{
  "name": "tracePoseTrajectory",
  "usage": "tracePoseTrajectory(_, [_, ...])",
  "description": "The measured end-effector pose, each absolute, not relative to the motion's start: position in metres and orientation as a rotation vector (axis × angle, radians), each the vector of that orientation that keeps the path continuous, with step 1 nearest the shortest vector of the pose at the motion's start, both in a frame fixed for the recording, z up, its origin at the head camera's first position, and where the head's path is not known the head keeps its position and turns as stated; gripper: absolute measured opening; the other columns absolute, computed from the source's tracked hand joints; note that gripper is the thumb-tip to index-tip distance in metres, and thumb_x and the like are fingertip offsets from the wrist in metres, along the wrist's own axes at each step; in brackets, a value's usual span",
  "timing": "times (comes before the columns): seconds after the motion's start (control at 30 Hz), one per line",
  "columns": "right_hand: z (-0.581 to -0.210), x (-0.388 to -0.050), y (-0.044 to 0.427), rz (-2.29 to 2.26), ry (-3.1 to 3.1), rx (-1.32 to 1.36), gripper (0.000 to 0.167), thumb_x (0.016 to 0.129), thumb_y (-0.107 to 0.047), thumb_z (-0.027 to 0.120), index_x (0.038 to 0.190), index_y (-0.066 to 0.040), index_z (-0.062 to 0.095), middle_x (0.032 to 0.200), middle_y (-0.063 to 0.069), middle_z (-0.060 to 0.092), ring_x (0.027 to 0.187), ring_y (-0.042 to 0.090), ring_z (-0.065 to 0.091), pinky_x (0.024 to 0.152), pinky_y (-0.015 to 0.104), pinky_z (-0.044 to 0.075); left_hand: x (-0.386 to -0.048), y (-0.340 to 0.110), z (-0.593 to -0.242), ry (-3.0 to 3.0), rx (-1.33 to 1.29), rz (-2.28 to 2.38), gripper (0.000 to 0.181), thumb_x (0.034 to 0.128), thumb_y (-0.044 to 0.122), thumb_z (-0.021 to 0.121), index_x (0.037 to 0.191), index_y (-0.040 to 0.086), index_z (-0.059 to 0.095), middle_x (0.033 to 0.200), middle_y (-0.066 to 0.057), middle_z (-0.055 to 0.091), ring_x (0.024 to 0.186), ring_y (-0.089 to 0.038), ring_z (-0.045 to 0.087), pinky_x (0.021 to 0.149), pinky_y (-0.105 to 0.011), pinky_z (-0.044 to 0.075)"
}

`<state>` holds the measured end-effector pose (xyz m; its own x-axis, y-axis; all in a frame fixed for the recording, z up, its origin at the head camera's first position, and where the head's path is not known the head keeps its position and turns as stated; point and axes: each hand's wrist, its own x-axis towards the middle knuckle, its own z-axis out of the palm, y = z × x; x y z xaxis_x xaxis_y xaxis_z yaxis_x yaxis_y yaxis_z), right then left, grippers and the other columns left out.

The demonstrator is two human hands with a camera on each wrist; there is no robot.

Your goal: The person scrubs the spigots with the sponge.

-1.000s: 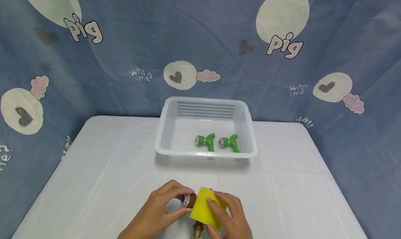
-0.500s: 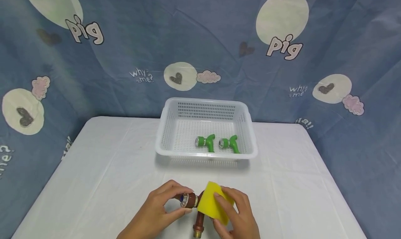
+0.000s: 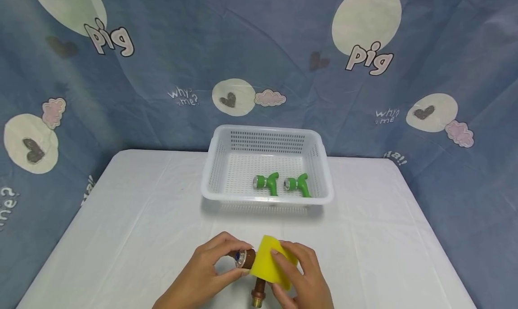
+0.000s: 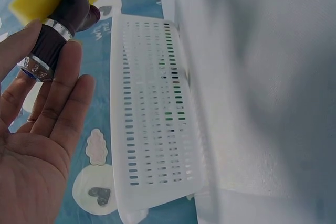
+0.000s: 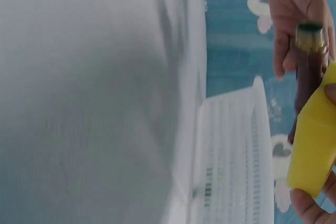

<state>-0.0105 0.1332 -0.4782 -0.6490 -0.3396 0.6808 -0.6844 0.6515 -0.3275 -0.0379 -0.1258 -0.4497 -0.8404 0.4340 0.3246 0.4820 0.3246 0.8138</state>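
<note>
A brown tap [image 3: 260, 287] with a brass threaded end and a silver-banded knob is held above the table's front. My left hand [image 3: 212, 266] pinches the knob [image 4: 44, 51] between thumb and fingers. In my right hand [image 3: 301, 273] is a yellow sponge [image 3: 270, 260], bent around the tap's body and hiding much of it in the head view. The right wrist view shows the sponge [image 5: 312, 135] against the tap's brown pipe [image 5: 307, 74], with the threaded end uppermost there.
Beyond the hands stands a white perforated basket [image 3: 267, 200]. Two green taps, a left one [image 3: 268, 183] and a right one [image 3: 298, 184], lie inside it. White cloth covers the table [image 3: 154, 219]; a blue printed curtain [image 3: 259, 43] hangs behind.
The sponge has shifted right along the tap, baring more of its body, then back left over it. My left hand keeps its grip on the knob almost unmoved.
</note>
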Motion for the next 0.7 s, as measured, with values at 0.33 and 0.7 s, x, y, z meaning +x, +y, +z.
tracePoseTrajectory(0.33, [-0.482,-0.018,0.147,0.832,-2.325,0.669,0.05,0.108,-0.051,0.048,0.139,-0.015,0.065,0.14,0.01,0.057,0.121,0.027,0.052,0.115,0.015,0.03,-0.038,-0.126,-0.451,-2.496,-0.875,-1.534,0.039,0.0919,0.029,0.082,0.128,0.033,0.068,0.114,0.016,0.063,0.095,-0.006,0.068,0.084,-0.029,0.061])
tracePoseTrajectory(0.7, [-0.475,0.004,0.129,0.812,-2.353,0.857,0.045,0.11,-0.046,0.049,0.143,-0.019,0.061,0.145,0.008,0.054,0.123,0.021,0.051,0.111,0.019,0.038,-0.039,-0.127,-0.453,-2.517,-0.883,-1.592,0.04,0.0934,0.023,0.082,0.13,0.03,0.068,0.115,0.015,0.062,0.098,-0.007,0.067,0.086,-0.033,0.062])
